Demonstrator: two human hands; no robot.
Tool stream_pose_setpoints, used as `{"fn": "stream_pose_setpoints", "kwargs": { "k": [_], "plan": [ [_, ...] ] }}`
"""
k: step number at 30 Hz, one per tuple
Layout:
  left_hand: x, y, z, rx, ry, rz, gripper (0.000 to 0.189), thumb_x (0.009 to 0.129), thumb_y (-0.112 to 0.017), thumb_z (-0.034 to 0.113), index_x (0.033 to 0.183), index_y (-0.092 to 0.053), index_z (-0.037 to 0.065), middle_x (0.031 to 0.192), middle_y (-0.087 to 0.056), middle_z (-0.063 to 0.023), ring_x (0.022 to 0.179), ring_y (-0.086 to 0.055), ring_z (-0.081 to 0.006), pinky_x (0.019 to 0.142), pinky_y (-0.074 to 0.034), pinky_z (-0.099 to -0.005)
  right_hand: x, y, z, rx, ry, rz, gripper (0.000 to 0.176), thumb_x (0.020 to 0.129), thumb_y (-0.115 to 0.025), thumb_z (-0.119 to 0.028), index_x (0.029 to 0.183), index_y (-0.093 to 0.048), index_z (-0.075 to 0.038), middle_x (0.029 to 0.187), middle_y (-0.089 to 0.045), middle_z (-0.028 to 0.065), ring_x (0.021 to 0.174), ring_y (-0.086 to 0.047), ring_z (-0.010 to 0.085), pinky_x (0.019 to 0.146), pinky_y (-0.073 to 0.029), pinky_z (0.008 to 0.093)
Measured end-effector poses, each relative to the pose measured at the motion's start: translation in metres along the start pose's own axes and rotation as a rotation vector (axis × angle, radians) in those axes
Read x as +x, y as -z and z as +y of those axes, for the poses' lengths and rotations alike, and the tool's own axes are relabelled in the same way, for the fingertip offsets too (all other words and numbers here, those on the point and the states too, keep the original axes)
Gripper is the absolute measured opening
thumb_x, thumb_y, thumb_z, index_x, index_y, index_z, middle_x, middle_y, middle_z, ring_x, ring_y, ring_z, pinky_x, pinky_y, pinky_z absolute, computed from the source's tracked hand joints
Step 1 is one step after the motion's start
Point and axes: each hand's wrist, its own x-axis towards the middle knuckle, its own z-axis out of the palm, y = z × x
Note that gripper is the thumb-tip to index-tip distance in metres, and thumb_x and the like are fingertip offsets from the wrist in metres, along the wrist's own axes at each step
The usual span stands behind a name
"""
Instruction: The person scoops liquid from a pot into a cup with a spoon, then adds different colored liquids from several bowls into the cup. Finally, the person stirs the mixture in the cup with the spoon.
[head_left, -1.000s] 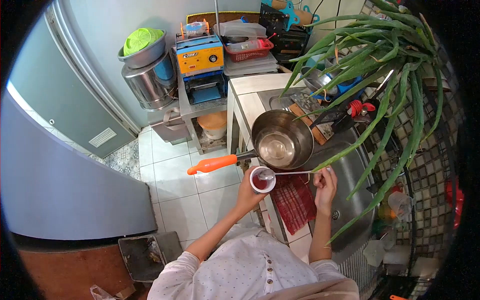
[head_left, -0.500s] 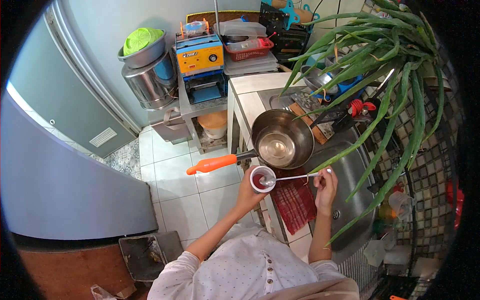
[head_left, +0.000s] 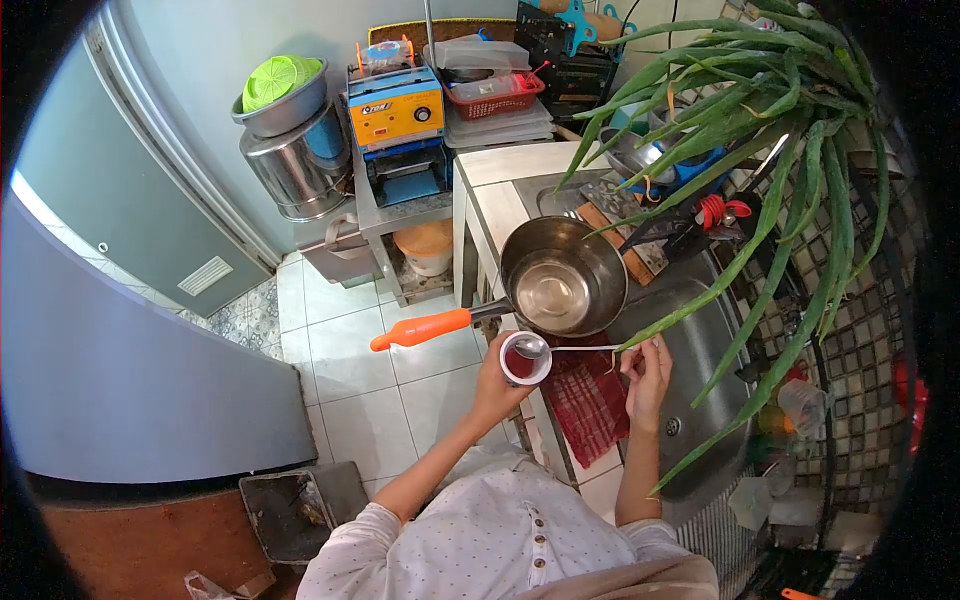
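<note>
My left hand grips a small white cup that holds a dark red liquid. My right hand pinches the end of a long metal spoon, and the spoon's bowl rests at the cup's rim. Just beyond the cup stands a steel saucepan with an orange handle that sticks out to the left over the floor. Under my hands lies a red checked cloth on the counter.
A steel sink lies to the right under long green plant leaves. Behind the pan sit a wooden board and utensils. At the back stand an orange-and-blue machine, stacked steel pots with a green strainer, and trays.
The spoon's bowl dipped into the cup half a second ago and now sits lifted at the rim again. My right hand shifted slightly left. The cup stays in my left hand.
</note>
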Motion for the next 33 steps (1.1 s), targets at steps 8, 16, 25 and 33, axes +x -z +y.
{"fn": "stream_pose_setpoints", "kwargs": {
  "k": [8,16,25,33],
  "plan": [
    [0.001,0.0,-0.001,0.029,-0.005,-0.003,0.07,0.062,-0.076,0.01,0.12,-0.037,0.002,0.107,-0.053,-0.0111,0.1,-0.053,-0.0209,0.088,-0.041,-0.0308,-0.002,0.001,-0.001,-0.031,0.021,-0.052,0.025,0.093,-0.046,-0.026,0.074,-0.047,-0.01,0.059,-0.042,-0.0041,0.048,-0.046,0.0038,0.037,-0.028,0.0147],
    [0.0,0.0,0.001,0.023,-0.031,0.004,0.069,0.064,-0.076,0.011,0.119,-0.037,0.002,0.107,-0.053,-0.0114,0.099,-0.054,-0.0209,0.087,-0.042,-0.0303,-0.002,0.001,0.0,-0.02,0.021,-0.05,0.027,0.093,-0.044,-0.03,0.075,-0.047,-0.01,0.057,-0.045,-0.0033,0.046,-0.047,0.0042,0.038,-0.029,0.0149],
    [-0.002,0.002,0.005,0.034,-0.046,0.03,0.067,0.061,-0.075,0.01,0.118,-0.041,0.001,0.107,-0.052,-0.0129,0.099,-0.054,-0.0265,0.085,-0.043,-0.0335,0.013,0.014,0.001,0.318,-0.014,0.096,0.027,0.094,-0.043,-0.032,0.078,-0.048,-0.01,0.052,-0.047,0.0,0.042,-0.035,0.0047,0.041,-0.024,0.0179],
    [-0.003,0.003,0.006,-0.006,-0.019,0.016,0.067,0.061,-0.075,0.009,0.118,-0.041,0.001,0.109,-0.051,-0.0129,0.1,-0.053,-0.0263,0.086,-0.043,-0.0332,0.04,0.018,0.034,-0.098,0.136,0.162,0.028,0.096,-0.037,-0.028,0.076,-0.047,-0.01,0.058,-0.044,-0.002,0.048,-0.038,0.0044,0.043,-0.027,0.0191]
  ]
}}
